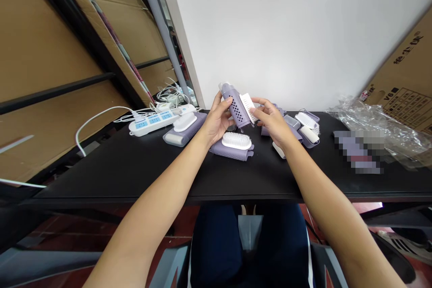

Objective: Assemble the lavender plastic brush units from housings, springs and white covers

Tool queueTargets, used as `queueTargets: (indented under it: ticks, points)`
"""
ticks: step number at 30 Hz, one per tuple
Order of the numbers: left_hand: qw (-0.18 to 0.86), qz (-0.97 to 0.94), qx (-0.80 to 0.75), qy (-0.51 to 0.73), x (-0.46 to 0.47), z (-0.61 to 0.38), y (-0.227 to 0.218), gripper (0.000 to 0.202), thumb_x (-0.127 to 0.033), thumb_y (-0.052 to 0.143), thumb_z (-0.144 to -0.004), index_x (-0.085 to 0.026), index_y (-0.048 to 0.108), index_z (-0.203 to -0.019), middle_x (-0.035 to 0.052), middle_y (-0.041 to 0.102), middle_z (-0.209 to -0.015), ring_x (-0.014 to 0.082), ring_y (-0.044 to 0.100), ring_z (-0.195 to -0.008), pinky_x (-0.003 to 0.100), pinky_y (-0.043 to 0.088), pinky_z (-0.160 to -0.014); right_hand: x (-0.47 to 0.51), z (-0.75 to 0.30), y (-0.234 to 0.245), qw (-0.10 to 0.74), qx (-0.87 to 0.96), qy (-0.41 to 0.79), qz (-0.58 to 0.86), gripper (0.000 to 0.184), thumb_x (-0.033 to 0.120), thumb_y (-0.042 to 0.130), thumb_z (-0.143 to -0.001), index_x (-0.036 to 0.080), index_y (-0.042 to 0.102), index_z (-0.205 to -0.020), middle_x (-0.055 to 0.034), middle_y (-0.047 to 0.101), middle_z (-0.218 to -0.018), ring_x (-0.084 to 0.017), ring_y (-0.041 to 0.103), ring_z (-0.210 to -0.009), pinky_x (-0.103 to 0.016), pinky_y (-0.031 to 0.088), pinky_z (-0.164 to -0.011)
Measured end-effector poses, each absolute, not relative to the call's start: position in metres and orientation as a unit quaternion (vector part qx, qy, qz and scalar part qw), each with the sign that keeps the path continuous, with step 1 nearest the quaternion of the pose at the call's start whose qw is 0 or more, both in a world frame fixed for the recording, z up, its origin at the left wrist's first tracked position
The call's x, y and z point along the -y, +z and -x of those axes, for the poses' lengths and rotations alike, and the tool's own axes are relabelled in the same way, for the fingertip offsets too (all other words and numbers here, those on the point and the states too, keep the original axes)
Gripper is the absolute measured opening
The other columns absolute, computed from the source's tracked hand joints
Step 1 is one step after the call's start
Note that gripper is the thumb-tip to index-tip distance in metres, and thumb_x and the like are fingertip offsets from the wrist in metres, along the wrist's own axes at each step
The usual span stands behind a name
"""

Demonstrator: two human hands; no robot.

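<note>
Left hand (216, 122) and right hand (272, 121) meet above a flat matte-black tabletop (111, 180); directions below are read from the hands, with 12 o'clock pointing away from the person. At 2 o'clock, a large brown corrugated cardboard carton (405, 76) leans at the table's far edge, and a crumpled clear plastic bag (367, 121) lies against it. At 9 o'clock sits a long white power strip with blue sockets (153, 122), with white cables bunched behind it. A second lilac plastic case (232, 154) lies flat at 6 o'clock, carrying a white oval bristle brush (236, 141). Further lilac-and-white brush parts (305, 128) are grouped at 3 o'clock.

Between the hands, a lilac perforated plastic case (236, 105) is held tilted, its long axis running from its rounded end at 11 o'clock to its lower end at 5 o'clock. Left hand is closed around the case and lies nearer its middle. Right hand is narrow, its fingertips (255, 110) at a white ridged rectangular insert (248, 107) along the case's 3 o'clock side; whether they grip it cannot be told.
</note>
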State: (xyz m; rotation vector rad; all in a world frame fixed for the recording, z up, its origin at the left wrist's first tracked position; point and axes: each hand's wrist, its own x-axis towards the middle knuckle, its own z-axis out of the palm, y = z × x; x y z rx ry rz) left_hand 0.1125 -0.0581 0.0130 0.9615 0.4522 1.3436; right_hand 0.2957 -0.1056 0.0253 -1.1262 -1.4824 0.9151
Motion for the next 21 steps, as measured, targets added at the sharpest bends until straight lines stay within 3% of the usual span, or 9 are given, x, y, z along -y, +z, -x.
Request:
queueTargets:
  ticks: [7, 10, 13, 17, 21]
  points:
    - [0.657, -0.408, -0.200, 0.601, 0.057, -0.115, 0.014, 0.039, -0.032, 0.080, -0.088, -0.033, 0.068, -0.124, 0.0021, 0.076, -0.109, 0.0216, 0.076, -0.103, 0.032, 0.060, -0.091, 0.104, -0.293, 0.022, 0.483, 0.672, 0.265, 0.494, 0.050, 0.047, 0.059, -0.098, 0.026, 0.059, -0.144, -0.0058, 0.071, -0.114, -0.022, 0.066, -0.100, -0.038, 0.055, -0.092]
    - [0.677, -0.387, -0.202, 0.592, 0.054, -0.116, 0.016, 0.028, -0.042, 0.068, -0.097, -0.025, 0.071, -0.118, 0.0063, 0.078, -0.108, 0.0243, 0.076, -0.105, 0.032, 0.061, -0.090, 0.108, -0.289, 0.018, 0.457, 0.730, 0.161, 0.483, 0.056, 0.049, 0.057, -0.102, 0.026, 0.056, -0.153, -0.0086, 0.069, -0.128, -0.023, 0.065, -0.104, -0.040, 0.053, -0.100]
    - [0.695, -0.357, -0.216, 0.586, 0.055, -0.115, 0.021, 0.036, -0.046, 0.052, -0.103, -0.017, 0.072, -0.112, 0.0100, 0.079, -0.101, 0.0266, 0.078, -0.102, 0.034, 0.063, -0.087, 0.114, -0.283, 0.015, 0.408, 0.774, 0.113, 0.470, 0.061, 0.049, 0.056, -0.104, 0.029, 0.048, -0.161, -0.0100, 0.067, -0.135, -0.026, 0.063, -0.113, -0.043, 0.052, -0.104]
    - [0.719, -0.333, -0.222, 0.568, 0.066, -0.116, 0.029, 0.041, -0.048, 0.052, -0.102, -0.016, 0.073, -0.116, 0.0117, 0.080, -0.097, 0.0296, 0.078, -0.096, 0.039, 0.065, -0.083, 0.115, -0.278, 0.011, 0.410, 0.790, 0.081, 0.448, 0.066, 0.053, 0.060, -0.102, 0.033, 0.045, -0.163, -0.0117, 0.054, -0.149, -0.029, 0.056, -0.133, -0.044, 0.053, -0.107]
    - [0.750, -0.344, -0.206, 0.525, 0.077, -0.121, 0.032, 0.047, -0.057, 0.055, -0.101, -0.019, 0.072, -0.124, 0.0118, 0.079, -0.099, 0.0324, 0.078, -0.098, 0.044, 0.066, -0.082, 0.114, -0.279, 0.010, 0.420, 0.796, 0.046, 0.432, 0.071, 0.060, 0.067, -0.096, 0.035, 0.048, -0.159, -0.0110, 0.036, -0.167, -0.034, 0.038, -0.154, -0.049, 0.051, -0.113]
